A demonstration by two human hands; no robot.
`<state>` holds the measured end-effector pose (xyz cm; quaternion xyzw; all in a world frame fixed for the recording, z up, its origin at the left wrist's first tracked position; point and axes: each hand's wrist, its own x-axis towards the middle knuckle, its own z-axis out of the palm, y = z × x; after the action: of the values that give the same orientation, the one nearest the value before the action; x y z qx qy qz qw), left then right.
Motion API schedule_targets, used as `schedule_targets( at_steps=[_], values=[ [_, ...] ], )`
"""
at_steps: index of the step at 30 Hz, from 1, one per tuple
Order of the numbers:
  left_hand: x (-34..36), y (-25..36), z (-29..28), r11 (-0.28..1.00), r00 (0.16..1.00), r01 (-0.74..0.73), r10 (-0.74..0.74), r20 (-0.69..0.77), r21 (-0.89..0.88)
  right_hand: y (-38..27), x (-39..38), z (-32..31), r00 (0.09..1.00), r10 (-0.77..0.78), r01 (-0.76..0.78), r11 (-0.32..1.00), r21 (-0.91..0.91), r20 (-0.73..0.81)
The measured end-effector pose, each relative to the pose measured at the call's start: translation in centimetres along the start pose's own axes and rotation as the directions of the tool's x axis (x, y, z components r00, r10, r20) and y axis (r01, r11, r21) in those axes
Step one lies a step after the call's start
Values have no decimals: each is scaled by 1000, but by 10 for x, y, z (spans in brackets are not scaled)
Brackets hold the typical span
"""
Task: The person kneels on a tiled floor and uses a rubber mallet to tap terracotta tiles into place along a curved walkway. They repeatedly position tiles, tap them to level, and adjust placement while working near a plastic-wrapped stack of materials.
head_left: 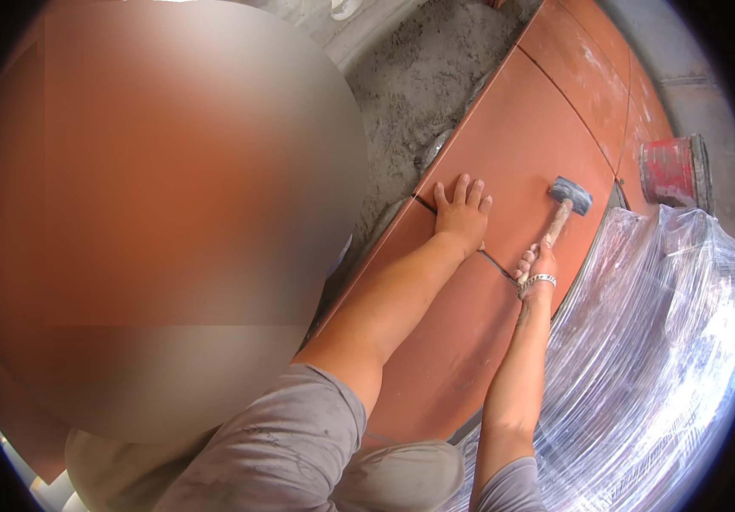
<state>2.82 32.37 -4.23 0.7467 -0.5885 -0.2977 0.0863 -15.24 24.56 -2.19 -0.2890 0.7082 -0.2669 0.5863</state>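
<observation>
My left hand [463, 215] lies flat with fingers spread on a large terracotta-coloured tile [512, 128], close to the dark gap between it and the nearer tile [435, 341]. Wrapped round the wooden handle of a mallet [560, 218], my right hand [538, 263] is to the right of the left one. The mallet's dark grey head is over the right part of the same tile; whether it touches the surface I cannot tell. A metal bracelet [538, 280] circles my right wrist.
Rough grey mortar [435, 85] runs along the tiles' left edge. On the right stand a bundle wrapped in clear plastic film [632, 341] and a dirty red bucket [668, 172]. More tiles [589, 60] continue at the far end. A large blurred patch hides the left side.
</observation>
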Motion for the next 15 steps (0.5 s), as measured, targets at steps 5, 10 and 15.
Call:
schedule_targets(
  at_steps=[5, 10, 15],
  values=[
    [0, 1, 0, 1000, 1000, 3, -3, 14, -4, 1, -4, 7, 1000, -28, 28, 998, -50, 2],
    [0, 0, -3, 999, 1000, 1, -1, 21, -33, -5, -14, 4, 998, -57, 54, 993, -103, -19],
    [-2, 1, -4, 1000, 999, 5, -4, 37, -27, 32, -60, -53, 982, -185, 186, 961, -204, 26]
  ],
)
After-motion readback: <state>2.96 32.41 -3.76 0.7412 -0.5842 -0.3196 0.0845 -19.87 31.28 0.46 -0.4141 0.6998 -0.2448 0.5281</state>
